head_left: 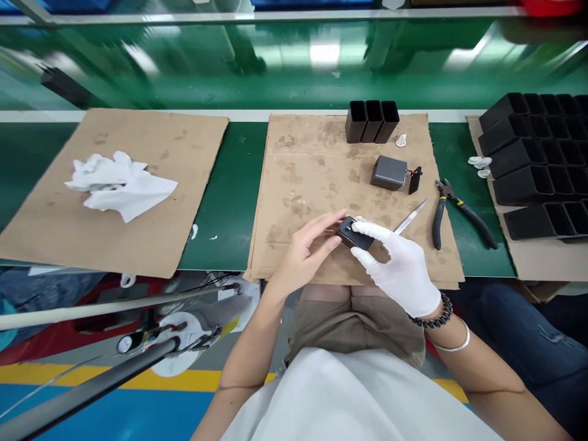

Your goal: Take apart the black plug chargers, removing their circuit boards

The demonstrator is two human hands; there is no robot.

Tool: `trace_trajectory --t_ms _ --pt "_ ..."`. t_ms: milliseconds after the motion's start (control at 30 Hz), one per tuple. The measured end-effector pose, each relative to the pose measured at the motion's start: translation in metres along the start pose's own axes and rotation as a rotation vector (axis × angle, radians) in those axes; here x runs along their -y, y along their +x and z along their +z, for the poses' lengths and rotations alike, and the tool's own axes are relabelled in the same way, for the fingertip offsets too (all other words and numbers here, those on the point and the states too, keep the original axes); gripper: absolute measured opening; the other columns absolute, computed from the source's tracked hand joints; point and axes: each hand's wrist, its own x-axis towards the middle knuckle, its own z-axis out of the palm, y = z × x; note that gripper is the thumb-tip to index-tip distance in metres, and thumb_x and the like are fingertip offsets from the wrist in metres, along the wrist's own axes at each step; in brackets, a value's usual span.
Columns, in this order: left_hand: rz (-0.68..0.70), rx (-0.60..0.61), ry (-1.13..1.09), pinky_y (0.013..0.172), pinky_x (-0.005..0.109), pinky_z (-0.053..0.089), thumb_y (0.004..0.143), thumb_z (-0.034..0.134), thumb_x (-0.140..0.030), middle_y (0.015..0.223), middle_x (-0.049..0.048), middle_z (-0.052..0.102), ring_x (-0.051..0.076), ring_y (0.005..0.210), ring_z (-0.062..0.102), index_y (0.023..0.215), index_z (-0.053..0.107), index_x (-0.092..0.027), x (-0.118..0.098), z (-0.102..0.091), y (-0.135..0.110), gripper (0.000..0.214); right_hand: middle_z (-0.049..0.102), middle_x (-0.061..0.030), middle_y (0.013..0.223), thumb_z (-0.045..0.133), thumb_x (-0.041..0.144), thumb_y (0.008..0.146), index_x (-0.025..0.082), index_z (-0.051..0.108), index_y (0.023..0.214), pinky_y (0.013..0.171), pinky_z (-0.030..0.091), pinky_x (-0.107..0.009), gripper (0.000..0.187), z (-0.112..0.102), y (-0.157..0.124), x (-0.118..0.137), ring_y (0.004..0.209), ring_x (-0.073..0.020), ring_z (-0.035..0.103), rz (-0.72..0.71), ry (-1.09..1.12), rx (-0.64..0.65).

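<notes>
- The left hand, bare, and the right hand, in a white glove, are both gripping a small black part just above the near edge of the centre cardboard sheet
- The fingers of both hands are covering the ends of the small black part; its full outline and any detail on its top face are proving hard to make out
- A pair of tweezers is lying on the sheet just right of the part, its near end passing behind the gloved fingers
- A grey box with a red wire end is sitting farther back on the sheet, well apart from the hands; three black sleeves are standing at the sheet's far edge
- Pliers are straddling the sheet's right edge
- Stacked black sleeves, right of the sheet, are being cut off by the frame
- A crumpled white cloth is lying well left of the sheet
- Bare cardboard is lying open left of the hands and behind them
</notes>
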Motion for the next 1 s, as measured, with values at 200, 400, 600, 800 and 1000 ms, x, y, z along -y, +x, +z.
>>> trace_trajectory --t_ms 200,400,600,800,1000 --pt "0.127 -0.061 0.203 0.108 0.034 0.055 0.102 0.057 -0.031 0.132 0.0083 0.074 0.021 0.125 0.068 0.127 0.071 -0.023 -0.001 0.005 0.003 0.03 0.068 -0.0058 0.139 0.063 0.022 0.096 0.024 0.063 0.136 0.098 0.063 -0.034 0.04 0.002 -0.005 -0.002 0.118 -0.0229 0.072 -0.024 -0.114 0.047" --pt "0.211 -0.064 0.395 0.109 0.033 0.055 0.104 0.051 -0.025 0.13 0.009 0.075 0.019 0.123 0.069 0.126 0.069 -0.019 -0.001 0.01 0.0 0.029 0.067 -0.0087 0.139 0.062 0.025 0.098 0.021 0.066 0.131 0.097 0.063 -0.034 0.033 -0.002 0.002 -0.004 0.118 -0.0231 0.073 -0.128 -0.156 0.071" --pt "0.021 -0.086 0.145 0.102 0.035 0.058 0.097 0.064 -0.029 0.126 0.0089 0.076 0.022 0.118 0.072 0.112 0.074 -0.021 -0.003 0.007 0.004 0.02 0.069 -0.0066 0.138 0.062 0.031 0.097 0.029 0.071 0.126 0.075 0.065 -0.03 0.03 0.005 0.001 -0.002 0.092 -0.0224 0.079 -0.108 -0.377 0.107" --pt "-0.019 -0.04 0.041 0.105 0.035 0.056 0.095 0.067 -0.031 0.122 0.0102 0.076 0.023 0.116 0.071 0.104 0.072 -0.019 -0.007 0.004 0.01 0.015 0.068 -0.0091 0.138 0.065 0.028 0.094 0.028 0.07 0.128 0.083 0.066 -0.037 0.034 -0.003 0.004 0.007 0.104 -0.0266 0.077 -0.024 -0.257 0.157" --pt "-0.027 -0.056 0.044 0.104 0.033 0.054 0.101 0.058 -0.039 0.122 0.0081 0.075 0.021 0.117 0.07 0.113 0.073 -0.021 -0.002 0.002 0.009 0.027 0.08 -0.0047 0.113 0.065 0.021 0.093 0.022 0.075 0.11 0.079 0.066 -0.031 0.02 -0.007 0.013 0.007 0.096 -0.0235 0.079 -0.077 -0.185 0.021"
